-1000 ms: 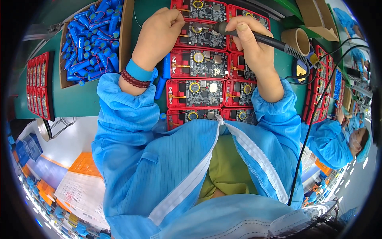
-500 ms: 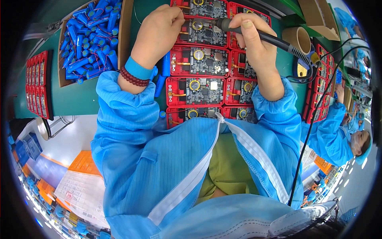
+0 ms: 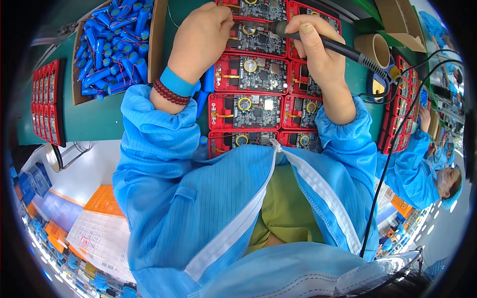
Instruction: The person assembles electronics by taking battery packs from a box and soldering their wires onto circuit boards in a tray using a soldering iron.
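My right hand (image 3: 323,57) grips a soldering iron (image 3: 343,48) by its black handle, the metal end directed left across a red case's circuit board (image 3: 263,40). At that case's left end, my left hand (image 3: 201,42) has its fingers pinched together; whatever is between them is hidden. Red cases (image 3: 223,107) stand in two columns under and in front of my hands. Each holds a dark circuit board with a round yellow-rimmed coin cell (image 3: 244,104) and an orange flat strip. Blue cylindrical batteries (image 3: 202,102) lie beside the left column, partly covered by my sleeve.
Left stands a cardboard box (image 3: 158,44) heaped with blue wired batteries (image 3: 112,54). More red cases (image 3: 45,102) sit at far left and others (image 3: 397,119) at right. A brown cardboard ring (image 3: 372,48) and the iron's cable (image 3: 378,181) are on my right, with a co-worker (image 3: 415,166) beyond.
The view has shifted slightly, and the cases appear a little higher and further right. Both hands keep nearly the same pose over the same case.
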Available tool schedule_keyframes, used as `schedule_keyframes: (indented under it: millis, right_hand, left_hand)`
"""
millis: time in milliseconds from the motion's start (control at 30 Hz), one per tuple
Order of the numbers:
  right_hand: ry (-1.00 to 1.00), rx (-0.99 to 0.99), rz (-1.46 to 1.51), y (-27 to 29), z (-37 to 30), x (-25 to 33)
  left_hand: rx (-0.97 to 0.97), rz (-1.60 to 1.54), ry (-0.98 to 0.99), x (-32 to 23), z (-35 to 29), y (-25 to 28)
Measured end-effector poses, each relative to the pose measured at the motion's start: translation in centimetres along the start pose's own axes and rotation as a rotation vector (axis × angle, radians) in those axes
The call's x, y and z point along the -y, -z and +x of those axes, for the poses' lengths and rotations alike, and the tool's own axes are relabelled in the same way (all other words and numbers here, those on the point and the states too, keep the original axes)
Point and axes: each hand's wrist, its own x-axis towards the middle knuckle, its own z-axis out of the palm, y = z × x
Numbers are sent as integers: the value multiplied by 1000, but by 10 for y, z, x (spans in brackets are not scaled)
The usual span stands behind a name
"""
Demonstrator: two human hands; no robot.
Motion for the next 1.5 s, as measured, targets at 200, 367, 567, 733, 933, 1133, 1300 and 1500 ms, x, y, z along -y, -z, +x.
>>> schedule_keyframes:
  millis: [200,367,567,733,933,1133,1300,1500]
  right_hand:
    - [33,-21,5,1,-3,4]
    - [107,-73,65,11,-8,7]
    - [163,-180,150,26,-23,23]
    - [168,-313,103,35,-46,43]
    - [199,-344,57,44,-67,61]
    - [230,-379,43,48,-79,69]
    - [240,-369,42,45,-84,70]
    - [300,-331,33,41,-86,74]
  left_hand:
    - [-5,28,-9,1,-1,-2]
    - [-13,20,-22,0,0,-2]
    - [7,21,-37,1,2,-1]
    - [-79,91,-99,7,-3,-4]
    - [-340,245,-135,-29,-21,13]
    - [-458,416,-204,-42,-61,102]
    - [-451,613,83,1,-92,163]
    - [-199,620,-48,24,-96,170]
